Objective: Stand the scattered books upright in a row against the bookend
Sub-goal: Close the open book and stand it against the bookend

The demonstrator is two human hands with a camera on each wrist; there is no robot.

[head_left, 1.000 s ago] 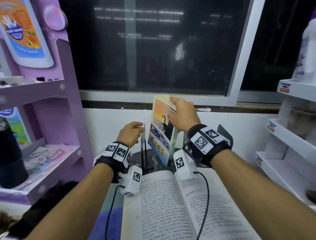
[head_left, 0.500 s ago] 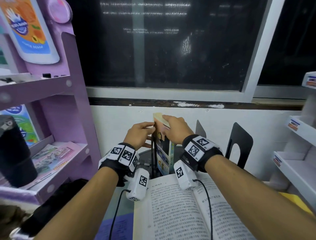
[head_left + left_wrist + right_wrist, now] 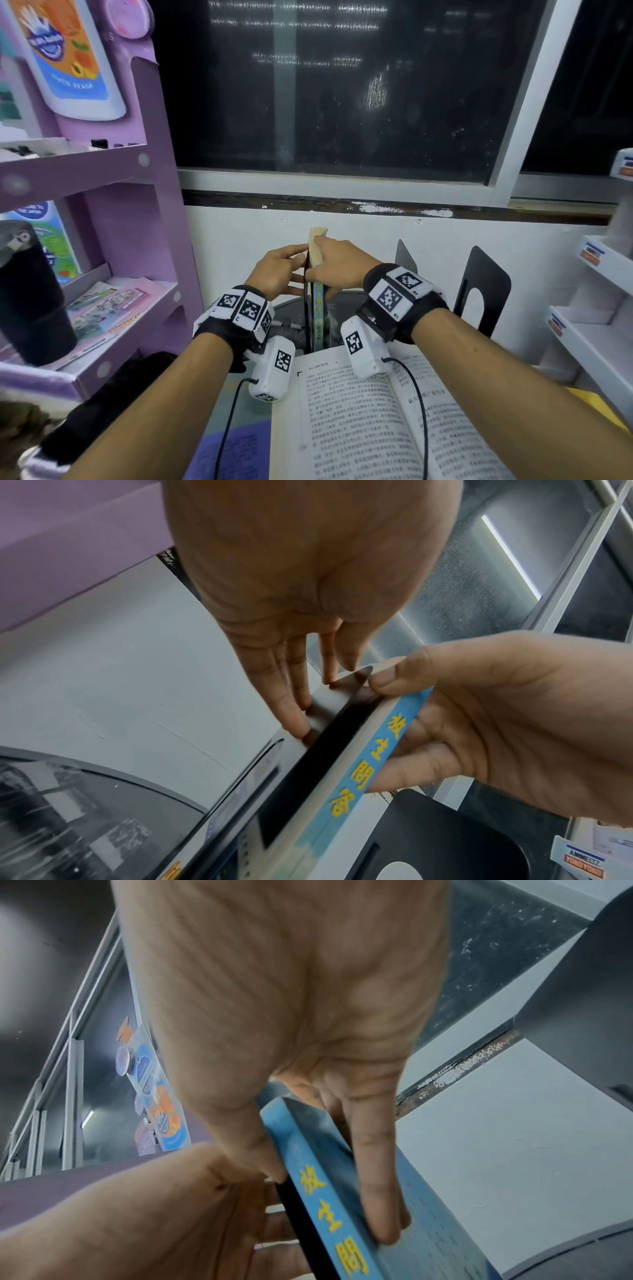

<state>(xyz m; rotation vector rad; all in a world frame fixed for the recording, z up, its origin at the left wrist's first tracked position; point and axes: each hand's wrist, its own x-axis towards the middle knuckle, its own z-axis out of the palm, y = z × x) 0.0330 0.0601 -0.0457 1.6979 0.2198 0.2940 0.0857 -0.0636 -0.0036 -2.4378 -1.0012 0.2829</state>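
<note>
As I watched the feed from the head camera, my right hand (image 3: 337, 263) gripped a thin blue-spined book (image 3: 318, 315), thumb on its left cover and fingers (image 3: 378, 1199) curled over the right cover, holding it upright near the far wall. The book stood pressed against a thin black bookend (image 3: 329, 721) just to its left. My left hand (image 3: 279, 270) lay with straight fingers (image 3: 294, 710) flat against the bookend's left face, bracing it and gripping nothing. A second black bookend (image 3: 483, 291) stood well apart to the right, with a grey upright plate (image 3: 406, 255) between it and my right wrist. On the near side of the table (image 3: 239, 404), an open book (image 3: 370, 421) of printed text lay flat, its far edge just beside the foot of the upright volume. A purple shelf unit (image 3: 150, 212) stood at the left, a white shelf unit (image 3: 596, 329) at the right, and a dark window (image 3: 342, 89) filled the wall above.
</note>
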